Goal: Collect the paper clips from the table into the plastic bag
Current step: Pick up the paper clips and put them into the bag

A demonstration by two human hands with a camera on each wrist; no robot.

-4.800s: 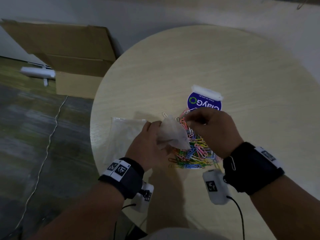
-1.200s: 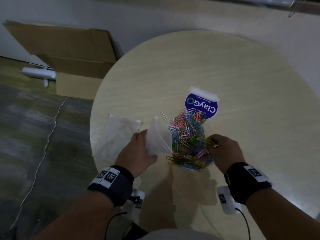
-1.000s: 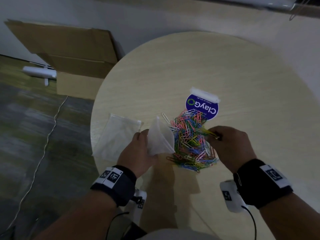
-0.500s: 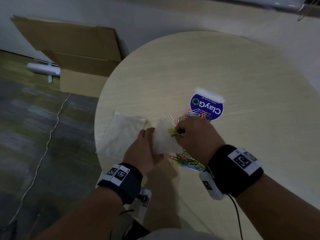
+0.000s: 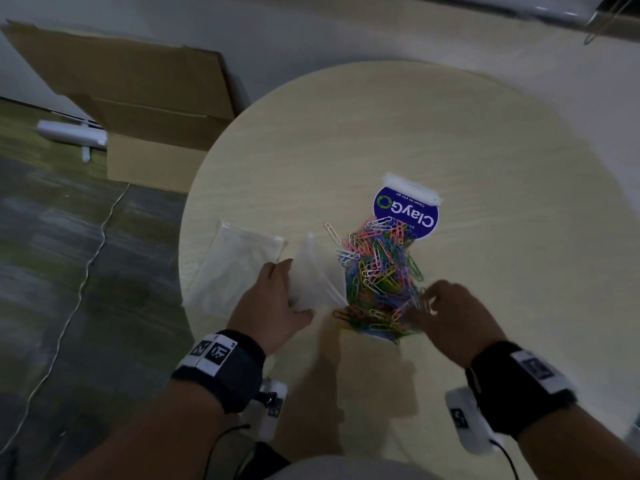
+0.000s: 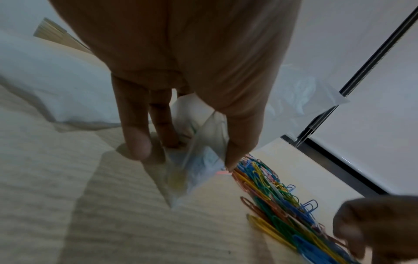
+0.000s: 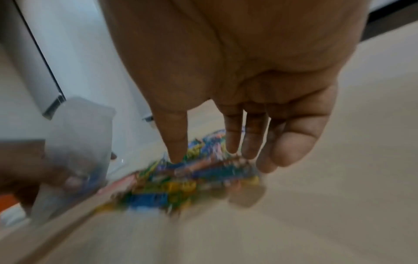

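A heap of coloured paper clips (image 5: 379, 282) lies on the round pale table (image 5: 433, 140). My left hand (image 5: 273, 303) holds a small clear plastic bag (image 5: 315, 278) upright just left of the heap; in the left wrist view thumb and fingers pinch the bag (image 6: 199, 160), and a few clips show inside it. My right hand (image 5: 446, 317) is at the heap's near right edge, fingers spread and pointing down onto the clips (image 7: 194, 173). The right wrist view is blurred; I see nothing held in that hand.
A second clear bag (image 5: 232, 268) lies flat at the table's left edge. A blue round ClayGo label (image 5: 407, 211) with a white strip sits behind the heap. A cardboard box (image 5: 138, 109) stands on the floor at the left.
Half a second ago my right hand was at the bag's mouth with clips. It has since swung back right and down to the heap's near edge. The left hand has kept the bag in place.
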